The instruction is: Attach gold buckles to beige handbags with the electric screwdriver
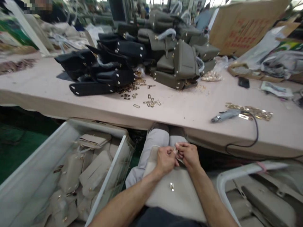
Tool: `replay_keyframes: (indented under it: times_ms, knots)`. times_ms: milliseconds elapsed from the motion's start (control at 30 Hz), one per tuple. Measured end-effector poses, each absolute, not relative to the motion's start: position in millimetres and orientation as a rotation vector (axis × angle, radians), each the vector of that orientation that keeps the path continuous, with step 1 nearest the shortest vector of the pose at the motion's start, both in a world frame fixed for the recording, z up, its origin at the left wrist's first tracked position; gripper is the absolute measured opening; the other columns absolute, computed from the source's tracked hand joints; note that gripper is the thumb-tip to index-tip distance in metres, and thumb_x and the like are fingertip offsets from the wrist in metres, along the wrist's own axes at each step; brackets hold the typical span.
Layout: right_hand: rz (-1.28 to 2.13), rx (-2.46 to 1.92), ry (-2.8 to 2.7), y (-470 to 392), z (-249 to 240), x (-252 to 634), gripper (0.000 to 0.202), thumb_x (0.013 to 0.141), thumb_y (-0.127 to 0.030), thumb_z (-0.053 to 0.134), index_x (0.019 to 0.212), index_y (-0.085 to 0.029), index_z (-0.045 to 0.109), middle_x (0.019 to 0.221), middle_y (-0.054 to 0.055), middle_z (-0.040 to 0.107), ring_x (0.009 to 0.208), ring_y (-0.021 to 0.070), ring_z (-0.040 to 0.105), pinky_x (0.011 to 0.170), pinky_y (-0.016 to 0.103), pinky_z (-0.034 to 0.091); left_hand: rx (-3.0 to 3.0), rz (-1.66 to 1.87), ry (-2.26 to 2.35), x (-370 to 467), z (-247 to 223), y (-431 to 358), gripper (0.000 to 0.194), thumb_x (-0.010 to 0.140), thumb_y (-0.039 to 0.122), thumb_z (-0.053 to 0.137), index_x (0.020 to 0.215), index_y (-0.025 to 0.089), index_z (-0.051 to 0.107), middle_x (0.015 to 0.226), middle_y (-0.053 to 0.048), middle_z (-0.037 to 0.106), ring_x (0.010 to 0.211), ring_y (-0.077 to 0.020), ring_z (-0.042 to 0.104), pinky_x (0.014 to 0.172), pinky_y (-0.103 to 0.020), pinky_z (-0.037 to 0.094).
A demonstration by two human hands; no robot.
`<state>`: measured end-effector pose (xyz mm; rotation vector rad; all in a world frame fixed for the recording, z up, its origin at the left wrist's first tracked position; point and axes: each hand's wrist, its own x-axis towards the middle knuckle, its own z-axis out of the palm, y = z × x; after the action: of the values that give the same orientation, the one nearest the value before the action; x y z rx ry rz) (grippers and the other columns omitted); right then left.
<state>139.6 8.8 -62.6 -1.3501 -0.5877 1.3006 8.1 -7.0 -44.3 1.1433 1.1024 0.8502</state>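
Observation:
A beige leather handbag (174, 197) lies across my lap, with a small shiny gold metal fitting (172, 186) on its face. Over the bag's far edge, my left hand (166, 160) has its fingers closed in a pinch. My right hand (188, 154) meets it there, thumb and fingers also pinched. Between the two sets of fingertips shows a small pale piece (175, 150); whether it belongs to the bag or is separate, I cannot tell. Both forearms rest close over the bag's sides.
Black bags (94, 88) and olive-grey bags (187, 63) are heaped on the table (184, 110). Rectangular metal frames (151, 102) lie before them. A corded power screwdriver (226, 115) rests beside gold parts (260, 113). A bin (113, 160) at left and a white-framed container (246, 170) at right hold beige bags.

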Motion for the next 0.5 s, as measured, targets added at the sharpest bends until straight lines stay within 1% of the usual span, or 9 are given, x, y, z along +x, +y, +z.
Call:
replay_keyframes:
  times_ms: [33,100,167,233,367,500]
  knots:
    - [1.297,-1.345,-0.559,10.4,-62.8,140.4,0.046,0.055,-0.05,0.093,0.064,-0.014,0.067,0.043,-0.005,0.043,0.034,0.0074,0.032,0.032,0.024,0.027,1.126,0.847,1.109,7.2,-46.1,-5.9,0.027,0.09,0.035,0.063,0.074,0.014,0.071,0.052,-0.003,0.066,0.042,-0.0137,0.06,0.045,-0.021,0.042]
    - [1.168,-1.382,-0.537,12.2,-61.5,143.7,0.047,0.065,-0.056,0.086,0.07,-0.013,0.069,0.046,-0.004,0.048,0.034,0.008,0.035,0.032,0.024,0.027,1.082,0.836,1.114,5.6,-49.3,-3.7,0.026,0.09,0.035,0.064,0.077,0.013,0.071,0.05,-0.002,0.066,0.041,-0.0131,0.059,0.045,-0.02,0.042]
    - [0.964,-1.431,-0.6,11.2,-56.1,147.0,0.045,0.074,-0.057,0.081,0.077,-0.013,0.071,0.054,0.0,0.057,0.037,0.0086,0.041,0.035,0.023,0.03,1.044,0.827,1.109,3.7,-50.7,-2.0,0.026,0.09,0.034,0.064,0.077,0.013,0.072,0.047,-0.002,0.065,0.04,-0.0126,0.058,0.045,-0.02,0.042]
    - [0.808,-1.454,-0.718,8.8,-46.1,148.0,0.042,0.079,-0.055,0.078,0.079,-0.014,0.072,0.06,0.002,0.062,0.041,0.0088,0.046,0.038,0.022,0.033,1.021,0.834,1.097,1.6,-50.5,-1.0,0.028,0.091,0.035,0.063,0.077,0.012,0.071,0.046,-0.002,0.064,0.039,-0.0128,0.058,0.044,-0.02,0.04]
    - [0.674,-1.508,-0.969,13.5,-17.1,141.6,0.039,0.085,-0.054,0.075,0.08,-0.015,0.072,0.062,0.002,0.064,0.045,0.0104,0.049,0.042,0.024,0.038,1.022,0.862,1.064,-1.3,-49.8,-1.2,0.031,0.092,0.038,0.063,0.075,0.013,0.07,0.046,-0.002,0.063,0.037,-0.0134,0.057,0.042,-0.02,0.038]
    - [0.572,-1.528,-1.252,53.4,15.3,129.1,0.034,0.086,-0.05,0.073,0.092,-0.016,0.075,0.069,0.004,0.07,0.054,0.0142,0.058,0.05,0.025,0.046,1.02,0.849,1.056,0.4,-54.1,-3.1,0.031,0.091,0.037,0.06,0.072,0.014,0.069,0.043,-0.001,0.059,0.036,-0.0138,0.056,0.041,-0.021,0.037]
